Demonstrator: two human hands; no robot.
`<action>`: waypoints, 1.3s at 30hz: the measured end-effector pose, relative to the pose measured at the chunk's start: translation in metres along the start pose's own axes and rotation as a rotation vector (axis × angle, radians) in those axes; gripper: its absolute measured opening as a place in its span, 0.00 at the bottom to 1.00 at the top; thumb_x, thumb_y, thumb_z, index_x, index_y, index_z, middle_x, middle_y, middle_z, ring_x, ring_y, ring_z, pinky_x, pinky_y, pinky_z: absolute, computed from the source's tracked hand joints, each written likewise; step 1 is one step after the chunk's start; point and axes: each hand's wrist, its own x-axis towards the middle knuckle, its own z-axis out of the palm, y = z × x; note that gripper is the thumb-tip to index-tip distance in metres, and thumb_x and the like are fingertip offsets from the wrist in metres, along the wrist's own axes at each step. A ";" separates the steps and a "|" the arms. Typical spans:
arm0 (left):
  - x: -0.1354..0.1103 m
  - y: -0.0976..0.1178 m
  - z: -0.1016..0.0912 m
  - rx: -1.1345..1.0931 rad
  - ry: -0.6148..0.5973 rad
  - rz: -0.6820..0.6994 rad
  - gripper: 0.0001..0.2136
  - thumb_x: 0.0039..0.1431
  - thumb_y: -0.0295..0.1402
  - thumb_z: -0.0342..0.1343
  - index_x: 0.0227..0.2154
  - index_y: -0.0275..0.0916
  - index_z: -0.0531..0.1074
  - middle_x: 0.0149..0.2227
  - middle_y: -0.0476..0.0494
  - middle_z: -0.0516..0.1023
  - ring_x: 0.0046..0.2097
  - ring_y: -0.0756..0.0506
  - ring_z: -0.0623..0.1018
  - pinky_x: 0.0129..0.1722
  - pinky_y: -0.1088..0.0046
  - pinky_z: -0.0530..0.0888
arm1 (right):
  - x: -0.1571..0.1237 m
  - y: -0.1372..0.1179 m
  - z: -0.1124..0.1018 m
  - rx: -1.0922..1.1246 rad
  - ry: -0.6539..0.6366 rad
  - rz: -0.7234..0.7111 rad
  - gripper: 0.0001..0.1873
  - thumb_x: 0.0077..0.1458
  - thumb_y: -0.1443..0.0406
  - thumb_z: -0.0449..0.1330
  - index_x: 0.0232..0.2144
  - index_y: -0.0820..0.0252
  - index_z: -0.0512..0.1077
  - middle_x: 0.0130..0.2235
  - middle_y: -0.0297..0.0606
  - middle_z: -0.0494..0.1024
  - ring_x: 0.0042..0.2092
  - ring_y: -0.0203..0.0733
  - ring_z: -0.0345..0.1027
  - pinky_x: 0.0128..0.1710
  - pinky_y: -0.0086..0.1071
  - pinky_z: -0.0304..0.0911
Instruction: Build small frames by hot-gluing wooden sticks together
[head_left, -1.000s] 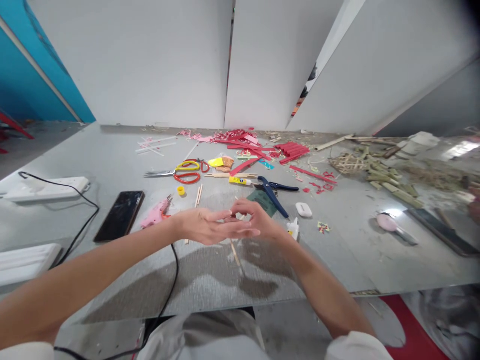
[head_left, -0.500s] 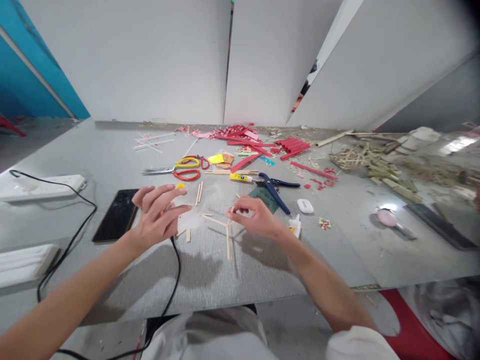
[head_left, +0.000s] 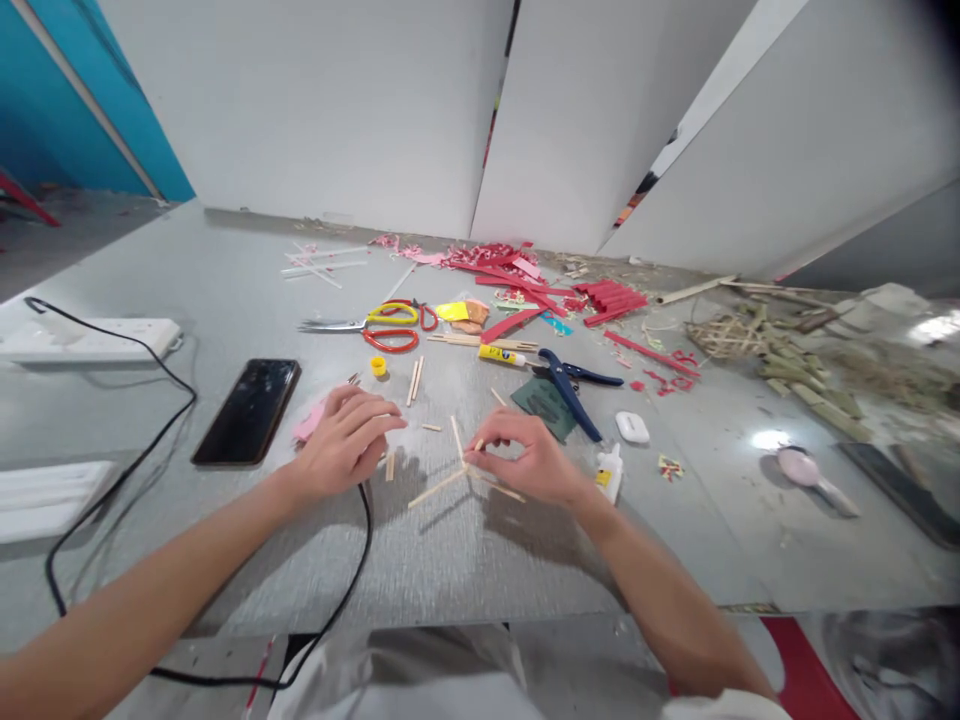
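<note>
Left hand dropped onto glue gun — curled, grasp unclear to me. Right hand pinches stick frame at its joint; long stick runs left, toward left hand.

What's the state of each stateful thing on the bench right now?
Right hand: fingers pinched on wooden stick frame.
Left hand: palm down, fingers loose, over pink glue gun.
Phone: face up, screen dark.
Scissors: blades shut.
Earbud case: lid shut.
Yellow cap: off, lying loose.
</note>
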 end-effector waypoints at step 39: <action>0.006 0.023 0.009 -0.289 -0.118 -0.150 0.14 0.65 0.19 0.55 0.48 0.41 0.76 0.43 0.43 0.84 0.42 0.42 0.80 0.44 0.62 0.71 | 0.005 0.001 -0.001 0.870 0.464 0.552 0.20 0.50 0.48 0.76 0.25 0.55 0.78 0.27 0.31 0.71 0.29 0.35 0.57 0.30 0.31 0.56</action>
